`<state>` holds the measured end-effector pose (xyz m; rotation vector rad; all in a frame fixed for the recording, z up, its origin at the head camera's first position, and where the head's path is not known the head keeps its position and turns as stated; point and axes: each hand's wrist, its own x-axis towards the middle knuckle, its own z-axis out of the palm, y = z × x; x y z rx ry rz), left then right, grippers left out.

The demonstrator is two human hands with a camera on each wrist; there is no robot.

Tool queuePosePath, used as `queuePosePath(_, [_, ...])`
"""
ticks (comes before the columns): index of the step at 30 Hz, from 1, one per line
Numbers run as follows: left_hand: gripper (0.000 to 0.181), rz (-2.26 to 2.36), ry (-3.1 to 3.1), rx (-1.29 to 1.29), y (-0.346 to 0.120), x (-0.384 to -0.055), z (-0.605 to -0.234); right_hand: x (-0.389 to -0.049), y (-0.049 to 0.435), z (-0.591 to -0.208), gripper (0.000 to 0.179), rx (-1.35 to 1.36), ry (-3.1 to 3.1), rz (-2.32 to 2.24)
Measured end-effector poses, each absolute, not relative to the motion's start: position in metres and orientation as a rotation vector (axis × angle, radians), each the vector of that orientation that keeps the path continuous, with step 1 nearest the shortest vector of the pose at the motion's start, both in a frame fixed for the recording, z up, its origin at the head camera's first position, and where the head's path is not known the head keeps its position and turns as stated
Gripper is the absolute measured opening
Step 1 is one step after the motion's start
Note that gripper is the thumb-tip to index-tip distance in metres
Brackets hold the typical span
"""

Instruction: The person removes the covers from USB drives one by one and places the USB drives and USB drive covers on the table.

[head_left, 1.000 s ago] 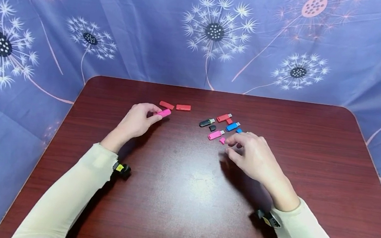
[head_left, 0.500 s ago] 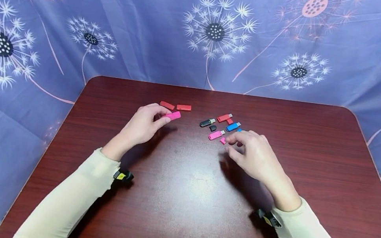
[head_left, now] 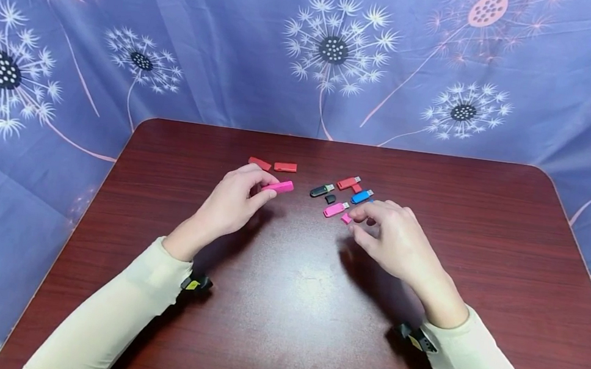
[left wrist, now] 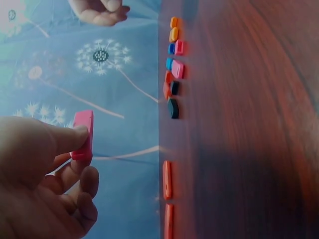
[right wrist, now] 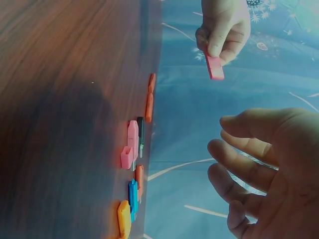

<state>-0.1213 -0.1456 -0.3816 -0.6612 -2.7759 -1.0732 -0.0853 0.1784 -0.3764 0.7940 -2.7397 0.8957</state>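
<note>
My left hand (head_left: 232, 204) pinches a pink USB stick (head_left: 284, 186) between thumb and fingers, raised over the table; no metal plug shows on it. To the right, my right hand (head_left: 399, 240) hovers with fingers loosely bent and nothing in them, its fingertips close to a small pink cap (head_left: 345, 218). Beside that cap lies an uncapped pink USB stick (head_left: 334, 209). Around it are a black USB stick (head_left: 319, 191) with its black cap (head_left: 330, 199), a red USB stick (head_left: 347, 183) with a red cap (head_left: 356, 188), and a blue USB stick (head_left: 361, 197).
Two red sticks (head_left: 285, 167) lie end to end at the back left, one partly behind my left hand. An orange stick (right wrist: 124, 219) shows in the right wrist view, hidden in the head view. A blue curtain (head_left: 235, 48) hangs behind the table (head_left: 277, 330).
My left hand has moved right and slightly toward me with the pink USB stick, away from the red sticks. My right hand has stayed nearly still.
</note>
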Motion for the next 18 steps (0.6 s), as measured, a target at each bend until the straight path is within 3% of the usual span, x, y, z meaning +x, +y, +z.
queuePosePath(18, [0.012,-0.8,-2.592,-0.91,-0.121,-0.103,-0.377,-0.085,0.173,-0.373,0.015,0.852,-2.659,0.882])
